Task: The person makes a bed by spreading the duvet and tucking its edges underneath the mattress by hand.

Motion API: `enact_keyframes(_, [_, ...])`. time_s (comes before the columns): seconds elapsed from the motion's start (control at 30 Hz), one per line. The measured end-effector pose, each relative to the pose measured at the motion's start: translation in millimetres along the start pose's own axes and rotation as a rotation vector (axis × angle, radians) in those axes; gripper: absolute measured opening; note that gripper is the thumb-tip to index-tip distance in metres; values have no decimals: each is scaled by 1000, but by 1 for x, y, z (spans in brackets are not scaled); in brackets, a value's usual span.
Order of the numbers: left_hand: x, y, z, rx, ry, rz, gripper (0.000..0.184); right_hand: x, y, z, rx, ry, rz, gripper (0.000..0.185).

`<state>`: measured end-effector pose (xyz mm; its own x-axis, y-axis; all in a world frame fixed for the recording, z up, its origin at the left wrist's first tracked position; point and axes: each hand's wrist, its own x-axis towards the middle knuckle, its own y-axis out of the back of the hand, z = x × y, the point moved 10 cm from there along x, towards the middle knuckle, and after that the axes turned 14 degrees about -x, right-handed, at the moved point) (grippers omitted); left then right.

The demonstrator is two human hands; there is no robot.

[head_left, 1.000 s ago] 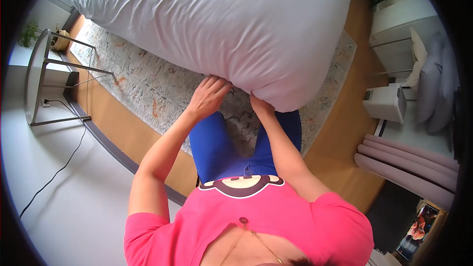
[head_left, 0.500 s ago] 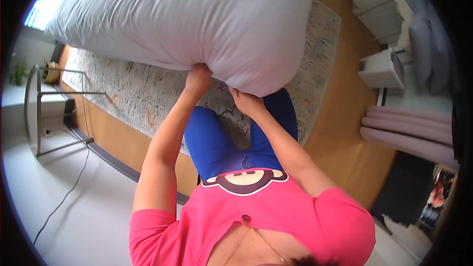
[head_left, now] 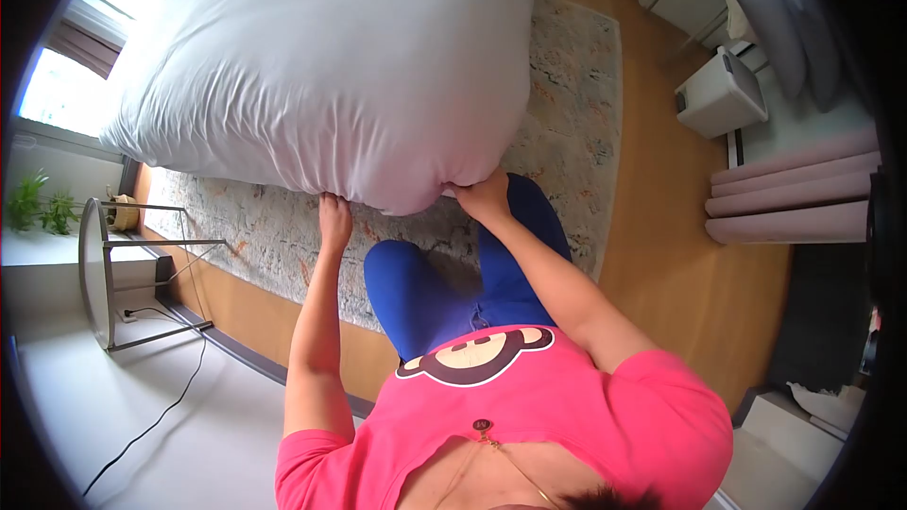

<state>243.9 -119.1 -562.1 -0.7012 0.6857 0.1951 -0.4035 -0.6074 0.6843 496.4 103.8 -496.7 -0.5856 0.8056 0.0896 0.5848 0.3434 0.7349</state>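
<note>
A large, light grey duvet point(head_left: 331, 66), puffed up and creased along its near edge, fills the upper middle of the head view. My left hand point(head_left: 334, 221) is closed on its near edge, with the fingertips partly tucked under the fabric. Farther right, my right hand point(head_left: 484, 199) pinches the edge close to the near right corner, beside my right knee. Between the two hands the fabric bulges down toward my lap. The far side of the duvet runs out of view at the top.
A patterned rug point(head_left: 576, 104) lies under the duvet on a wooden floor point(head_left: 652, 189). On the left, a round side table point(head_left: 94, 274) lies tipped over near a cable point(head_left: 170, 406) and a plant point(head_left: 42, 203). A white bin point(head_left: 723, 94) and pinkish curtain point(head_left: 794, 194) are at right.
My left hand has shifted left along the duvet's edge, so the hands are wider apart. The duvet looks fuller and has moved left and down in view.
</note>
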Motion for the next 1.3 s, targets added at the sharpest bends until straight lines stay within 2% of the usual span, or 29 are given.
enact_keyframes(0.07, [16,3,-34,-777,319,235,48,5,-17,9,-81,-22,-72,65])
enact_keyframes(0.1, [21,-10,-46,-1169,475,352,53,6,-11,9,-135,-32,26,61])
enact_keyframes(0.13, [29,-26,-48,-1287,520,359,58,1,-3,6,-192,-42,123,58])
enact_keyframes(0.17, [40,-13,-53,-767,431,352,61,-2,3,7,-254,-50,217,55])
enact_keyframes(0.23, [50,-4,-56,266,250,273,69,7,-5,6,-330,78,226,53])
enact_keyframes(0.27, [65,-18,-79,-17,63,304,75,12,-12,4,-357,145,228,51])
enact_keyframes(0.33, [79,-21,-90,-34,-18,289,80,19,-12,-9,-440,192,264,53])
enact_keyframes(0.4, [84,-12,-54,466,200,176,81,18,-12,-13,-473,215,254,54])
enact_keyframes(0.5, [68,-10,-61,65,-29,237,76,15,-12,-7,-474,230,184,55])
enact_keyframes(0.53, [47,4,-64,-621,200,445,66,10,-11,-4,-484,235,167,55])
enact_keyframes(0.57, [16,-11,-51,-1322,425,607,58,7,-8,-3,-496,235,158,56])
enact_keyframes(0.63, [-17,-37,-4,-1775,484,431,60,-6,4,5,-239,42,72,56])
enact_keyframes(0.67, [-37,-45,32,-2044,577,307,57,-17,6,9,-110,-58,31,56])
enact_keyframes(0.7, [-55,-54,66,-2306,681,169,54,-29,8,11,-181,-59,76,58])
enact_keyframes(0.77, [-64,-64,68,-2406,500,-27,53,-52,18,3,-288,-25,131,64])
enact_keyframes(0.8, [-63,-65,68,-2449,396,-113,53,-62,-2,20,-90,-112,-9,59])
enact_keyframes(0.83, [-63,-76,58,-2324,544,-74,54,-67,-15,18,112,-193,-153,54])
enact_keyframes(0.93, [-74,-89,29,-1932,906,32,53,-92,-59,-12,1114,-631,-769,28])
enact_keyframes(0.97, [-76,-109,18,-1918,1010,-94,46,-88,-69,-11,1121,-639,-809,22])
enact_keyframes(1.03, [-75,-127,2,-1703,909,-177,43,-75,-92,-6,1133,-657,-891,10])
enact_keyframes(1.07, [-64,-118,10,-1612,796,-101,47,-62,-89,-1,1043,-642,-783,4])
enact_keyframes(1.1, [-60,-105,12,-1416,736,0,40,-45,-79,2,902,-533,-649,2])
enact_keyframes(1.17, [-57,-86,17,-894,812,-48,32,-21,-55,5,609,-325,-399,4])
enact_keyframes(1.27, [-62,-64,27,-602,882,-107,34,3,-61,14,90,-3,-188,18])
enact_keyframes(1.3, [-65,-57,35,-645,885,-90,33,5,-61,13,34,50,-130,19])
